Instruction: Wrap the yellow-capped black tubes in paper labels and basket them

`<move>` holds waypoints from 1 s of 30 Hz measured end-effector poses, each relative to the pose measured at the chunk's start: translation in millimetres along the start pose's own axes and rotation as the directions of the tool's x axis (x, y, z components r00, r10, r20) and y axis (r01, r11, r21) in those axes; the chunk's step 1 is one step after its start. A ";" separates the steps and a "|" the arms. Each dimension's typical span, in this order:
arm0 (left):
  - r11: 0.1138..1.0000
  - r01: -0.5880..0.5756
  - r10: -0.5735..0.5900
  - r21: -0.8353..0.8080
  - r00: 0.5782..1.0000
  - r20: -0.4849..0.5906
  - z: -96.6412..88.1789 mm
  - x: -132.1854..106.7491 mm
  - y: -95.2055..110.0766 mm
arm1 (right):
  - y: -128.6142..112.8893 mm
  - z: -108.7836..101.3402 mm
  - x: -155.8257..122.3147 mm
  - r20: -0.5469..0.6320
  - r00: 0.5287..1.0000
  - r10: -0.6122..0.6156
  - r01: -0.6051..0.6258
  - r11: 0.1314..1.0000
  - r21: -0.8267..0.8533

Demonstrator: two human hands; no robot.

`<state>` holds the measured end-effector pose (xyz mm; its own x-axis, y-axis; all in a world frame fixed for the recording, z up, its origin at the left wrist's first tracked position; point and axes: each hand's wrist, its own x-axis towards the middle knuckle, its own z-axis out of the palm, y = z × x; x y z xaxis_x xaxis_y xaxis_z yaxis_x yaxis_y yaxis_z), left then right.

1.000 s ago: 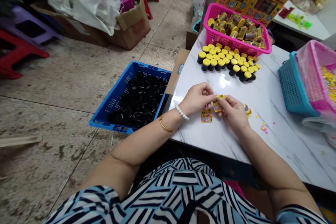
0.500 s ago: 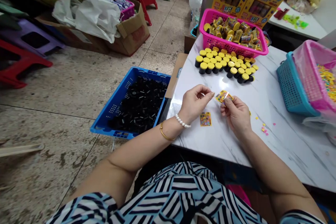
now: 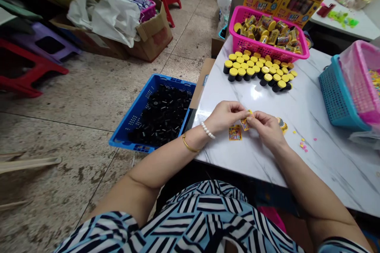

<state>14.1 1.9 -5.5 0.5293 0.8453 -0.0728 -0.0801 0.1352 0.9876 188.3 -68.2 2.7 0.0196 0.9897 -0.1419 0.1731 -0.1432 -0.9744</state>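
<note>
Head view: left hand [image 3: 227,115] and right hand [image 3: 267,129] meet over bench [image 3: 246,158], both pinching one small yellow label [image 3: 244,125] at fingertips. Second label [image 3: 235,133] flat on bench, just below left hand's fingers. Small pile [image 3: 282,125] beside right hand, partly hidden, can't tell what. Loose pink/yellow bits [image 3: 303,147] right of that. Yellow-capped black jars [image 3: 249,72] grouped beyond the hands, most upright, some tilted; pink basket [image 3: 268,49] of wrapped jars behind them. Turquoise basket [image 3: 338,95] far right. Blue crate [image 3: 130,126] of black pieces left of bench, apart from hands.
</note>
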 end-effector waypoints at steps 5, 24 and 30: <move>0.983 -0.105 0.128 0.148 0.980 -0.153 2.0 -2.8 2.5 | -1.4 -5.7 -2.3 -0.055 0.997 -0.060 0.057 0.996 -0.062; 0.995 -0.095 0.084 -0.023 0.950 -0.301 22.6 -24.6 13.7 | 2.5 1.2 -10.6 -0.246 0.935 -0.255 0.236 0.966 -0.105; 0.989 -0.128 0.103 -0.072 0.953 -0.285 23.2 -24.7 16.4 | 2.4 1.6 -11.7 -0.310 0.901 -0.303 0.281 0.953 -0.115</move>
<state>19.4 -28.7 15.7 0.2553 0.9668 -0.0077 -0.2079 0.0627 0.9761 187.0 -80.1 1.7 0.2707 0.9368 0.2216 0.2841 0.1422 -0.9482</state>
